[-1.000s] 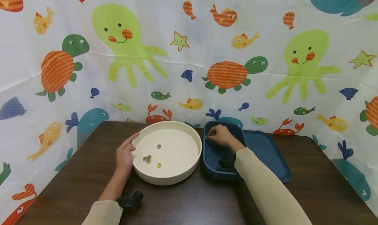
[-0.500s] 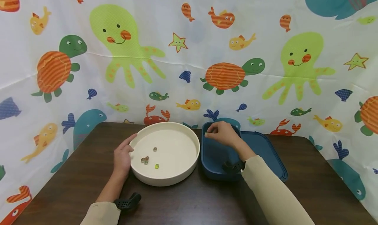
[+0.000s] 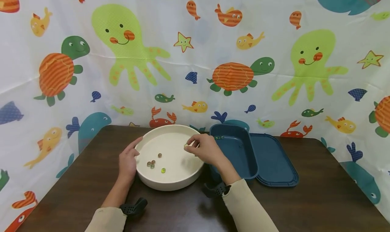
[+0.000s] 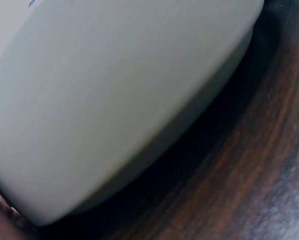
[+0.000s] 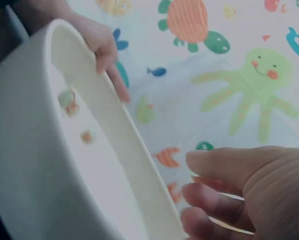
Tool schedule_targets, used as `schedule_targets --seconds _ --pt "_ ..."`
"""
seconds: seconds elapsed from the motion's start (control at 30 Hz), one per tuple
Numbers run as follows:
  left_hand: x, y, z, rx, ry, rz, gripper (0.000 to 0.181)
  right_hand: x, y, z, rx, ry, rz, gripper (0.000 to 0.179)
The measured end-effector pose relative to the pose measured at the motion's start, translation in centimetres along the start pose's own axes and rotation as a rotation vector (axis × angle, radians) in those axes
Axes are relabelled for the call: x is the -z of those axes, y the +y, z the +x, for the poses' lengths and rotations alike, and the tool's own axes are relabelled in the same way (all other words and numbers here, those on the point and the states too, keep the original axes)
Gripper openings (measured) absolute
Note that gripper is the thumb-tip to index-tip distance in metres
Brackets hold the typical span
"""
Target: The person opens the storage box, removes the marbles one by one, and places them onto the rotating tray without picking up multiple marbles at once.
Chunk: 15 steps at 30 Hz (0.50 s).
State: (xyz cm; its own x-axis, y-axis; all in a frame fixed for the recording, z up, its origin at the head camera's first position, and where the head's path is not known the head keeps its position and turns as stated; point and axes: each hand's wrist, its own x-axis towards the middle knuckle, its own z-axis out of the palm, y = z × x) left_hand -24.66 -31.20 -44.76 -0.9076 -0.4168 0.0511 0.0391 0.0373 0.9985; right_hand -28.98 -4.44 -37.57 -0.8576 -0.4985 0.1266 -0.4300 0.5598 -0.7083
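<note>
A cream round tray (image 3: 176, 177) stands on the table, several small glass marbles (image 3: 152, 164) lying on its left part. One marble there is bright yellow-green (image 3: 163, 170). My left hand (image 3: 128, 162) holds the tray's left rim. Over the right part of the tray, my right hand (image 3: 205, 149) pinches a small yellowish-green marble (image 3: 185, 145) between thumb and fingers. A dark blue rectangular box (image 3: 236, 157) stands just right of the tray, with several green marbles (image 3: 218, 137) at its far left. The left wrist view shows mostly the tray's outer wall (image 4: 114, 90).
A flat blue lid (image 3: 277, 164) lies against the right side of the box. Behind the dark wooden table (image 3: 320, 191) hangs a white curtain (image 3: 182, 62) printed with sea animals.
My right hand has come out of the blue box and moved left over the tray, pinching the marble. Green marbles in the box are now uncovered. My left hand stays on the rim.
</note>
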Motion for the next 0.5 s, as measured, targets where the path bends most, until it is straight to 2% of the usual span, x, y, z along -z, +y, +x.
schedule_targets --seconds 0.2,0.33,0.5 --pt "0.1 0.0 0.0 -0.003 0.005 -0.012 0.057 -3.1 -0.6 1.6 0.049 -0.169 -0.052 0.013" --pt "0.0 0.1 0.1 -0.012 0.001 -0.019 0.057 -4.2 -0.3 2.2 0.03 -0.195 -0.121 0.009" --pt "0.0 -0.1 -0.2 -0.011 0.012 -0.017 0.057 -5.2 -0.1 1.9 0.033 -0.257 -0.224 0.005"
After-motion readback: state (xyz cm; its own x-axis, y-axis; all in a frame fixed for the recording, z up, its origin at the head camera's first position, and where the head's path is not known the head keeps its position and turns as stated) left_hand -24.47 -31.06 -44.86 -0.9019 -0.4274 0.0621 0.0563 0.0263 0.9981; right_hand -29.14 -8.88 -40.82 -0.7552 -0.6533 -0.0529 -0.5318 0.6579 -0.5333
